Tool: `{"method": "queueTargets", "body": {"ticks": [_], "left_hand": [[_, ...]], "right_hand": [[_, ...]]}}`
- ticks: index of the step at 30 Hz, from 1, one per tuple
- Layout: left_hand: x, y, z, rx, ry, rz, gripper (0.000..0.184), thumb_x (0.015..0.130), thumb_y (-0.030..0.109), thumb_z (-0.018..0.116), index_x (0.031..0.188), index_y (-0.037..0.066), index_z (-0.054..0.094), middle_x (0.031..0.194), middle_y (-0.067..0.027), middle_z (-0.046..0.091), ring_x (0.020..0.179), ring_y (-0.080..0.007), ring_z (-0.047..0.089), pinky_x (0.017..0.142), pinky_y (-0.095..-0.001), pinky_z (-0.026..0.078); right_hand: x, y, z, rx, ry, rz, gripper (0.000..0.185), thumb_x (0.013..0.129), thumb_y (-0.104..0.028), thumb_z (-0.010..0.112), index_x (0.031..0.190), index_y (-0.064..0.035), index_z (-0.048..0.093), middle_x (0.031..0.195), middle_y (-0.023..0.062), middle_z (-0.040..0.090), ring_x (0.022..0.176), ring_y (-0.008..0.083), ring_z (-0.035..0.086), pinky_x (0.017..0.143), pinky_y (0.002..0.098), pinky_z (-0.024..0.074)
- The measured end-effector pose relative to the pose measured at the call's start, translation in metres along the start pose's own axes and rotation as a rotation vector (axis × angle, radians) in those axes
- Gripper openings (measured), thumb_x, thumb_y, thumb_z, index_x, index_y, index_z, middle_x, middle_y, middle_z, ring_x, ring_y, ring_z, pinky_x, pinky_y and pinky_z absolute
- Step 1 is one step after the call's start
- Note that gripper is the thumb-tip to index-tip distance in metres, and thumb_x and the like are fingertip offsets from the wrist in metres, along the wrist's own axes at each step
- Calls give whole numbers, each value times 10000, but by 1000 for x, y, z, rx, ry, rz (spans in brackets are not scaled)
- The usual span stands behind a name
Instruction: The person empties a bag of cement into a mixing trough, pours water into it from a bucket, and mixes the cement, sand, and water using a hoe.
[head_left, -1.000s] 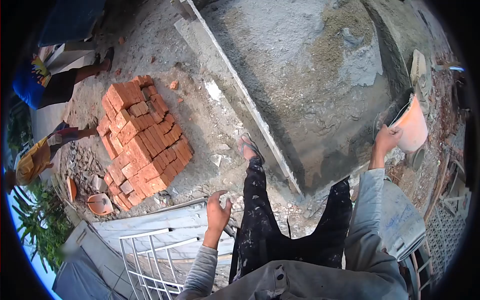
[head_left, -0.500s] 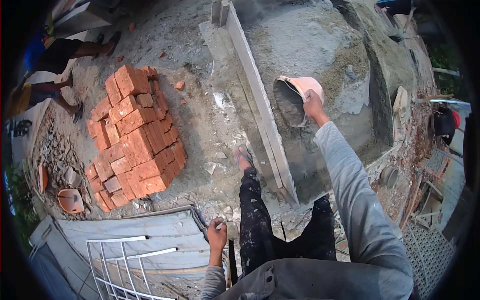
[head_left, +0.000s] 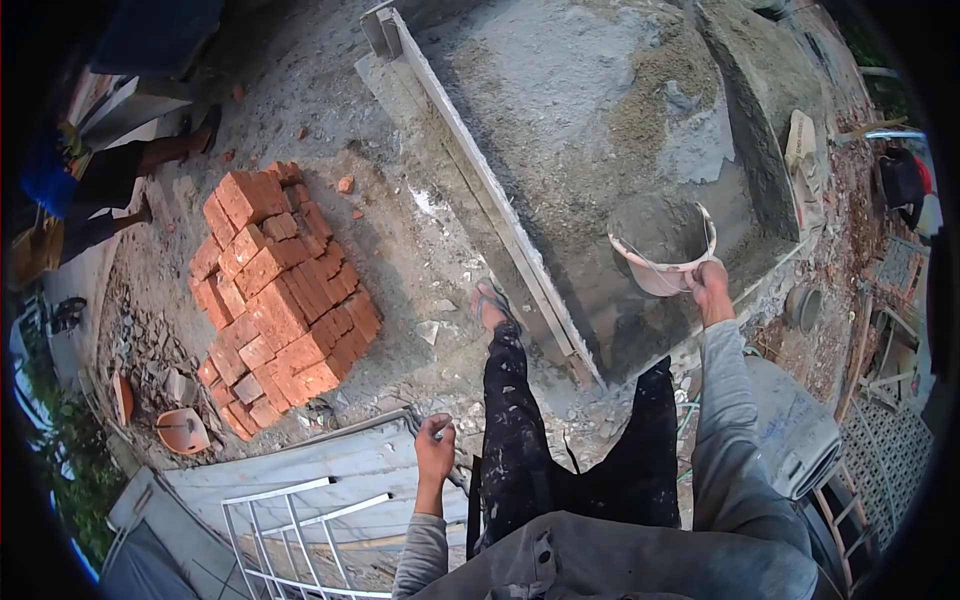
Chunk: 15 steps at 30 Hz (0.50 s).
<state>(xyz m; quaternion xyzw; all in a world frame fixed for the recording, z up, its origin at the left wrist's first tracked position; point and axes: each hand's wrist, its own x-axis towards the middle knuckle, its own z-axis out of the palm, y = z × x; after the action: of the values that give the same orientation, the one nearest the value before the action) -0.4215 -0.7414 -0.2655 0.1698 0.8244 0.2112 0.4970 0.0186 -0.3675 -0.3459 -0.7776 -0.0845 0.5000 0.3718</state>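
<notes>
Bricks [head_left: 285, 300] left of board [head_left: 503, 210] | bucket [head_left: 662, 281] right of it

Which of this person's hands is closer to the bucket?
The right. The right hand holds the bucket near its rim; the left hand is well apart from it, out to the left of the left trouser leg.

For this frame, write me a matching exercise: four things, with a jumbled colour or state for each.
1. Right hand
2. Left hand
3. Bricks
4. Trousers

A. Orange-red, stacked in a pile
B. Loosely curled, away from the bucket
C. Black with pale spots
D. Holding the bucket

Pairs: 1-D, 2-B, 3-A, 4-C
</notes>
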Motion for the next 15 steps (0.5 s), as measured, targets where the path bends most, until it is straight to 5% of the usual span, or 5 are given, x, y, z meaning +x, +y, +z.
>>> {"method": "queueTargets", "body": {"ticks": [2,5,7,9,15], "left_hand": [[-1,3,1,-4,-18,5,209,810,79,599,996,-15,582,965,-139,643,929,-228,621,837,-318,467],[0,-6,1,-32,-36,-13,191,814,80,595,987,-1,589,958,-132,641,928,-224,618,837,-320,465],[-1,-17,-2,-78,-38,-31,189,818,83,591,988,1,589,955,-130,641,925,-225,619,838,-322,465],[-3,-27,-7,-78,-35,-72,186,823,88,593,986,-2,588,956,-130,640,921,-215,618,837,-317,464],[-31,-64,-35,-161,46,-163,180,845,114,594,966,-18,583,888,-105,649,791,-160,609,749,-281,475]], "right_hand": [[-17,-43,-34,216,159,-67,173,700,111,375,677,-43,449,627,44,431,518,133,406,512,301,426],[-16,-89,-88,-5,321,-321,267,688,108,351,904,58,500,875,135,539,642,204,573,464,266,430],[-45,-99,-55,-12,304,-478,266,688,81,374,930,47,480,874,129,542,693,225,568,538,335,454],[-19,-86,-33,-692,569,-942,240,673,44,421,909,25,460,863,152,530,772,305,550,663,419,433],[-62,10,185,-941,253,-1105,201,677,52,467,849,-35,409,809,188,492,769,405,487,682,468,370]]}}
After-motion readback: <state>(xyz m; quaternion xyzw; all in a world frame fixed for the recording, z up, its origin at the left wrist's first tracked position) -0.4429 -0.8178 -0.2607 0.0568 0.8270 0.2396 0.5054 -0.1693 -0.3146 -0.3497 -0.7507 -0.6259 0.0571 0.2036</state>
